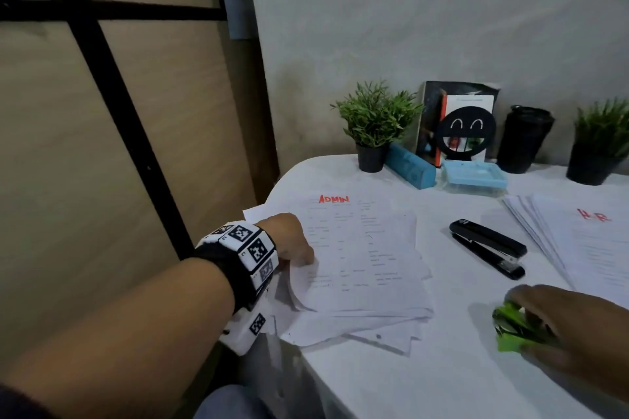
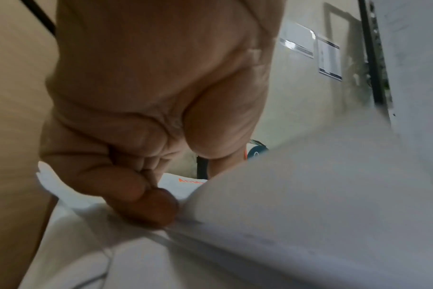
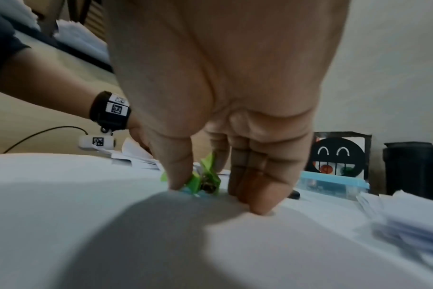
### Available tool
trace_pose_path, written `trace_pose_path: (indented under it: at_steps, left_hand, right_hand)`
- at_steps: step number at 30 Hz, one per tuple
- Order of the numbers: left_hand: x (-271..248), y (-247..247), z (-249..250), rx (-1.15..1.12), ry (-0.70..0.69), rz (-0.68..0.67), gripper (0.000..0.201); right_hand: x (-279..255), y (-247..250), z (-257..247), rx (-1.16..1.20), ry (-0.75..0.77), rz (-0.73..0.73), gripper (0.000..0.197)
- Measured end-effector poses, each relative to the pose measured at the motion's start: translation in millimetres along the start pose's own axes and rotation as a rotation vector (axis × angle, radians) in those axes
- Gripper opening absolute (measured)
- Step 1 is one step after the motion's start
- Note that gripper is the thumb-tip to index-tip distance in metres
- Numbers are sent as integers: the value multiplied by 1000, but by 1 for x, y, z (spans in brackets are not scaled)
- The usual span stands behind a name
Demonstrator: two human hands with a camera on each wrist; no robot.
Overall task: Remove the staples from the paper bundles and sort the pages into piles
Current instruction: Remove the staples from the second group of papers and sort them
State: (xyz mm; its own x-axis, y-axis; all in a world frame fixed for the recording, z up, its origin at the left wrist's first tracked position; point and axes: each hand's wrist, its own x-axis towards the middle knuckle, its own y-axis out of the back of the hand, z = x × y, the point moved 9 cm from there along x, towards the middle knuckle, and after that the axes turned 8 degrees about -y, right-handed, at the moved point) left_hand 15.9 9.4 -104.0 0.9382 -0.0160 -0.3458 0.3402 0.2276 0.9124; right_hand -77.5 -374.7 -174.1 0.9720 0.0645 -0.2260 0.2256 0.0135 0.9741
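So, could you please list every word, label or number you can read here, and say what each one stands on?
"ADMIN", in red: top sheet of the left paper pile.
"HR", in red, smeared and only likely: top sheet of the right paper pile.
Too small or blurred to read: the printed lines on both piles, the book cover, the stapler mark, the wall notices.

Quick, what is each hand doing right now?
Left hand: pinching the edge of the ADMIN paper pile.
Right hand: fingers around the green staple remover on the table.
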Motion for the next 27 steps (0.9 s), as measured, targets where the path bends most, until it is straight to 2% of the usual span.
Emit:
trace_pose_path:
  at_steps: [1, 3, 4, 5, 8, 10, 12, 14, 15, 17, 19, 20, 22, 24, 26, 27]
  left_hand:
    - [2, -1, -1, -27, -9, -1, 17]
    - [3, 0, -4, -34, -16, 9, 9]
    - [3, 1, -4, -33, -24, 24, 13]
    - [3, 2, -6, -42, -31, 41, 18]
    - [4, 1, -13, -256, -13, 88, 16]
    - [4, -5, -24, -523, 66, 104, 26]
    - [3, -10, -30, -778, 105, 124, 34]
    - [2, -12, -29, -964, 112, 136, 37]
    - [3, -14, -29, -1015, 111, 137, 37]
    - [4, -16, -27, -1074, 103, 120, 36]
    - [3, -21, -23, -1128, 103, 74, 35]
    - [1, -22, -20, -1141, 101, 54, 36]
    - [-4, -23, -16, -1121, 98, 42, 37]
    - [-11, -17, -14, -1049, 73, 91, 38]
    - [-17, -6, -7, -934, -36, 164, 39]
    - [-21, 0, -2, -864, -111, 207, 41]
  right_hand:
    - [-1, 20, -1, 22, -13, -42, 73]
    - [9, 57, 3, 54, -26, 53, 62]
    - [9, 66, -1, 68, 11, 71, 52]
    - [3, 67, -7, 147, -4, -36, 39]
    - [0, 73, -5, 318, -30, -37, 22]
    - [1, 71, 12, 353, -64, 6, 26]
    - [4, 60, 29, 291, -120, 30, 30]
    - [11, 56, 38, 152, -139, 132, 53]
    - [9, 58, 30, 144, -118, 129, 64]
    - [3, 67, -5, 146, 20, 94, 75]
    - [-6, 71, -51, 178, 200, 34, 76]
    - [-9, 67, -67, 150, 250, -1, 71]
    - [-8, 62, -83, 67, 309, -10, 48]
    - [-3, 63, -78, 16, 257, 15, 29]
    - [1, 64, -61, 41, 179, -15, 23]
    - [3, 67, -51, 145, 141, -43, 23]
